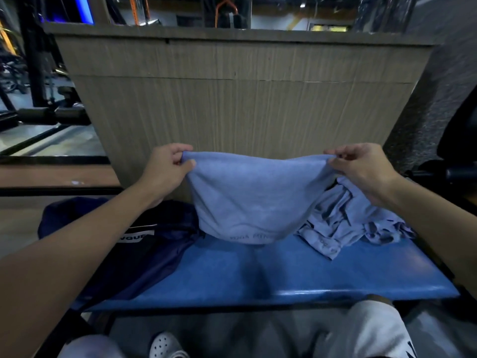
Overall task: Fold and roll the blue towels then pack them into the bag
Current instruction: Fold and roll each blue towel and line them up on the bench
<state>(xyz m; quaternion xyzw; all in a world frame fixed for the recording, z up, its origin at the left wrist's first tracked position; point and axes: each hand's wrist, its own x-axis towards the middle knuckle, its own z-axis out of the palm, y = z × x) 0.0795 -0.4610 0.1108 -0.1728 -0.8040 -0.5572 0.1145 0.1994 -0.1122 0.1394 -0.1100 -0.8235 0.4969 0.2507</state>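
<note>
A light blue towel [254, 200] hangs doubled over above the blue padded bench [258, 275], its lower edge touching the pad. My left hand [167, 166] pinches the towel's upper left corner. My right hand [361, 167] pinches the upper right corner, level with the left. A crumpled heap of more blue towels [346, 223] lies on the bench's right end, behind my right wrist. A dark navy bag [144, 251] with a white label lies slumped on the bench's left end, partly under my left forearm.
A wooden panel wall [240, 99] stands right behind the bench. Gym machine frames [38, 73] fill the far left, and a black chair or machine part [459, 140] stands at the right. My knees and a white clog [165, 344] are below the bench's front edge.
</note>
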